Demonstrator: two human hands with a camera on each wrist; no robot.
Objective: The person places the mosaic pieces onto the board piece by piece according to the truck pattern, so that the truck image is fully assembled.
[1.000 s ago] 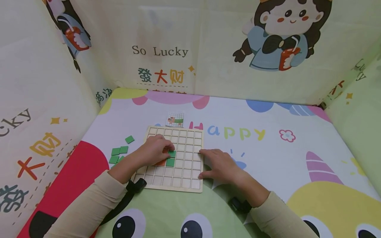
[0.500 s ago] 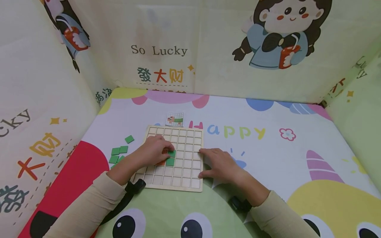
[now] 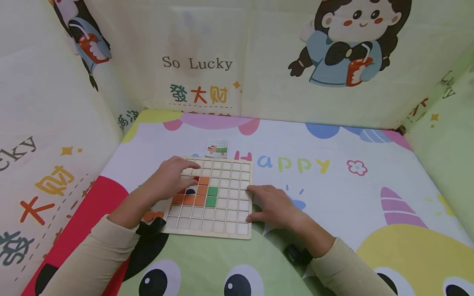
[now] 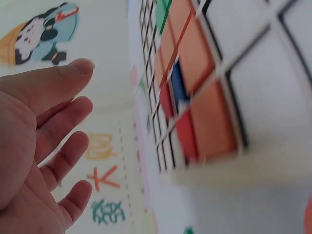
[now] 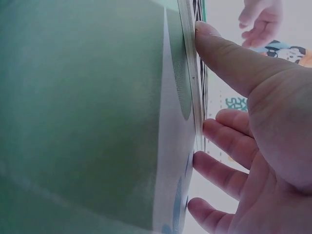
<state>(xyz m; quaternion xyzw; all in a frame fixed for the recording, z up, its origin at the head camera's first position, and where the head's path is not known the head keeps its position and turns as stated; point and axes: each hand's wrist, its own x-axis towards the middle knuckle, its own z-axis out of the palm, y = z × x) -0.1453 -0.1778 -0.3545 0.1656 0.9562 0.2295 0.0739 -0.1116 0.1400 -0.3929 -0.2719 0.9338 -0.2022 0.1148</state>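
Empty, the left hand hovers nearer the orange tiles while the right hand, ungrasping, touches the wooden board's right edge.

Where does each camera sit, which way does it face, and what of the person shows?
Head: worn on the head, facing forward and down at the grid board and printed backdrop; both sleeves, left grip and right grip show.
Left wrist: sits there, looks past the left grip toward orange tiles in the board; only that grip shows.
Right wrist: sits there, looks along the board's edge; the right grip looms large, the left small beyond.
Shared: head and right wrist both show the board and both grips.
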